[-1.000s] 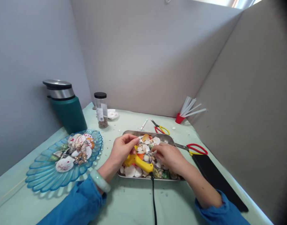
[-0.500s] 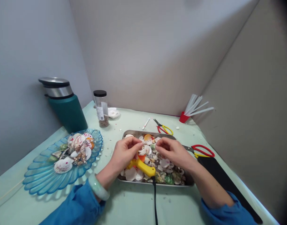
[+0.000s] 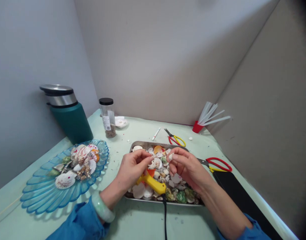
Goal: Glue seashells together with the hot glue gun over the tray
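A metal tray (image 3: pixel 165 201) full of mixed seashells (image 3: pixel 156 163) lies in front of me, with both hands over it. Thumb and fingertips of my left hand (image 3: pixel 135 163) are pinched together above the tray's left half; what is between them is too small to make out. My right hand (image 3: pixel 189 168) pinches a small whitish shell (image 3: pixel 170 156) between thumb and forefinger, its other fingers curled. Just below my left hand is a yellow glue gun (image 3: pixel 155 185), its black cord (image 3: pixel 165 213) running toward me. Part of it is hidden by the left hand.
To the left, a blue scalloped glass plate (image 3: pixel 43 196) bears shells, near a teal flask (image 3: pixel 71 123) and a black-lidded jar (image 3: pixel 108 120). Scissors (image 3: pixel 176 138), a white marker (image 3: pixel 156 134), a red cup (image 3: pixel 197 127) of glue sticks, more scissors (image 3: pixel 219 164) and a black slab (image 3: pixel 240 196) lie beyond and right.
My right hand has turned and lifted slightly, so the small shell in its fingertips now shows. The left hand keeps its pinch in nearly the same place. The view has shifted a little.
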A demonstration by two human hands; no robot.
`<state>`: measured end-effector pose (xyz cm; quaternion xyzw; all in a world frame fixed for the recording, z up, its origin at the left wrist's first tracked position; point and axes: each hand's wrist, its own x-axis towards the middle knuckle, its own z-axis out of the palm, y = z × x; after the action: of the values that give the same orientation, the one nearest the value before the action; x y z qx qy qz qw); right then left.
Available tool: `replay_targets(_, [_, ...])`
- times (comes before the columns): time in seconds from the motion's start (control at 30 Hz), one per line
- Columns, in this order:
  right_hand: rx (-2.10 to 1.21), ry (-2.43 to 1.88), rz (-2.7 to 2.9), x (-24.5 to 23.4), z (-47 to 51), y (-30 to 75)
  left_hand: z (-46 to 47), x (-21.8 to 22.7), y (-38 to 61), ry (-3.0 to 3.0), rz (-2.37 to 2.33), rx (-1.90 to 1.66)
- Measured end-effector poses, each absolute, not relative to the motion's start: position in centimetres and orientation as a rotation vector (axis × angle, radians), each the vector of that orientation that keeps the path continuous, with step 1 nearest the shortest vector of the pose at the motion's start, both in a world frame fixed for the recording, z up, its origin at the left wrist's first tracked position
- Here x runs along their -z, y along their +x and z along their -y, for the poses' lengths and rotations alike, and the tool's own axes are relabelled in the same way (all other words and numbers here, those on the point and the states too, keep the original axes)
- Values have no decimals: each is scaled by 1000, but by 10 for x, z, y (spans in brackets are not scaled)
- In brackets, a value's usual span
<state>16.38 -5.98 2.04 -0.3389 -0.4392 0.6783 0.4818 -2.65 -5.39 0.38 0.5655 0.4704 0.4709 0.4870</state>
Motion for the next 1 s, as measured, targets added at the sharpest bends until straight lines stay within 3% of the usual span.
replay_targets(0.3, [-1646,-885,1035,-12,66,159,57,-7,-27,1424,-1155,-1145])
replay_targets(0.67, [-1839,-788,553,-15,67,152,59,-8,-28,1746,-1229,-1167])
replay_targets(1.0, [-1717,-845,737,-12,71,149,59,-9,-27,1518,-1156,-1131])
